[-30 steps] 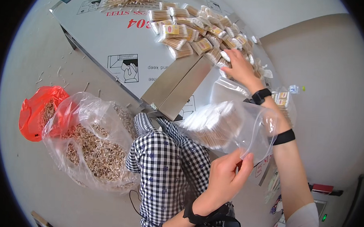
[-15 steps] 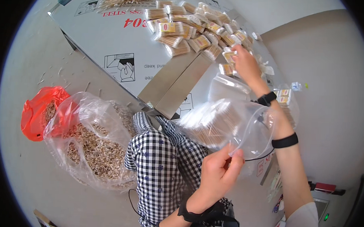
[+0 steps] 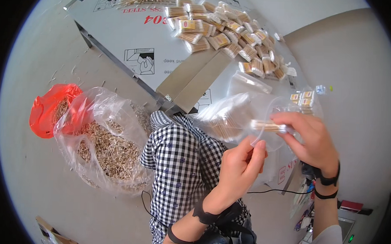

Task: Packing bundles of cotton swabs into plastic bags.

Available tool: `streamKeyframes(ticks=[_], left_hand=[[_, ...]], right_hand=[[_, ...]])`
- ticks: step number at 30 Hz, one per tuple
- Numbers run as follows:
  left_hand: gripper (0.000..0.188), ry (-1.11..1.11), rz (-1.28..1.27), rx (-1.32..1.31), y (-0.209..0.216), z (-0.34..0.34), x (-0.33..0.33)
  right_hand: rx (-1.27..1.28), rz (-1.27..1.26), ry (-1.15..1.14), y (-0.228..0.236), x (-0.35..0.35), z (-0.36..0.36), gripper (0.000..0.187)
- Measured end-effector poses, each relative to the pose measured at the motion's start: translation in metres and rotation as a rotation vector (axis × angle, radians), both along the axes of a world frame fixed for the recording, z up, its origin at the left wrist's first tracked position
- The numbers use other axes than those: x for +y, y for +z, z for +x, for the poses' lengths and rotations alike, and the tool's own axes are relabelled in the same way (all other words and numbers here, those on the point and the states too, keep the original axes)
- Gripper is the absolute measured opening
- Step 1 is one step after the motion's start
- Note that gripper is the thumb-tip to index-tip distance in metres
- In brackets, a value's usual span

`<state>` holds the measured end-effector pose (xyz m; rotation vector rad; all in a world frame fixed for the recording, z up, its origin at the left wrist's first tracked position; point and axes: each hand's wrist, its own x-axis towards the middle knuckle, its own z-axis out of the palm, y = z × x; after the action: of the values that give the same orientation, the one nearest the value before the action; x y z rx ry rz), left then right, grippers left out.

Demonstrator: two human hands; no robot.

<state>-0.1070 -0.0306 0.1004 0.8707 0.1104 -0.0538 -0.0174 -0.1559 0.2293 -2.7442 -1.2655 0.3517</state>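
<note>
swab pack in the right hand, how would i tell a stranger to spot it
Start at the big silvery table, with the heap of swab packs spread at its far side. Come nearer, to where the left hand pinches the edge of the clear bag. The swab pack is by that edge, gripped in the right hand, the only pack held in a hand.

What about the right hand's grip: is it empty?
No, the right hand's grip holds a small bundle of cotton swabs near the open end of the clear bag.
</note>
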Motion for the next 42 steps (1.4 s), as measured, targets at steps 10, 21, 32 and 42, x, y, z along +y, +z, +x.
streamKeyframes(ticks=[10, 21, 32, 42], left_hand=[[0.028, -0.039, 0.003, -0.073, -0.001, 0.005, -0.004], [0.027, -0.048, 0.039, -0.071, -0.004, 0.007, 0.0], [0.029, -0.103, -0.03, -0.016, -0.001, 0.006, 0.0], [0.026, -0.087, -0.023, 0.071, -0.006, 0.003, 0.016]], right_hand=[[0.331, 0.084, -0.078, -0.056, 0.01, 0.008, 0.02], [0.368, 0.179, -0.298, -0.066, 0.018, 0.01, 0.037], [0.447, 0.218, -0.542, -0.077, 0.017, 0.015, 0.026], [-0.02, 0.206, -0.101, -0.059, 0.012, 0.036, 0.017]])
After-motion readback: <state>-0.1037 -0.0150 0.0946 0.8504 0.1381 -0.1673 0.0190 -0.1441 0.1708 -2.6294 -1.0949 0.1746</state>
